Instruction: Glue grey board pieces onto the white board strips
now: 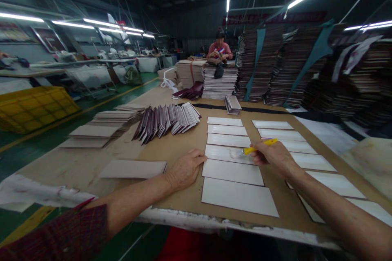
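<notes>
Tall dark stacks (260,65) stand at the far right of your brown-topped table (180,147). Your right hand (271,155) grips a yellow-handled brush (248,151), its bristles on a pale card (219,151) in the centre column. Your left hand (186,169) grasps nothing, fingertips at that card's left edge. Fanned cards (167,120) lie farther left; another card column (315,162) lies right.

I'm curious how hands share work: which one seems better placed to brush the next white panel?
Probably the right hand: it holds the yellow brush, bristles at a white panel. The left hand holds no brush; its fingertips are at that panel's left edge.
</notes>
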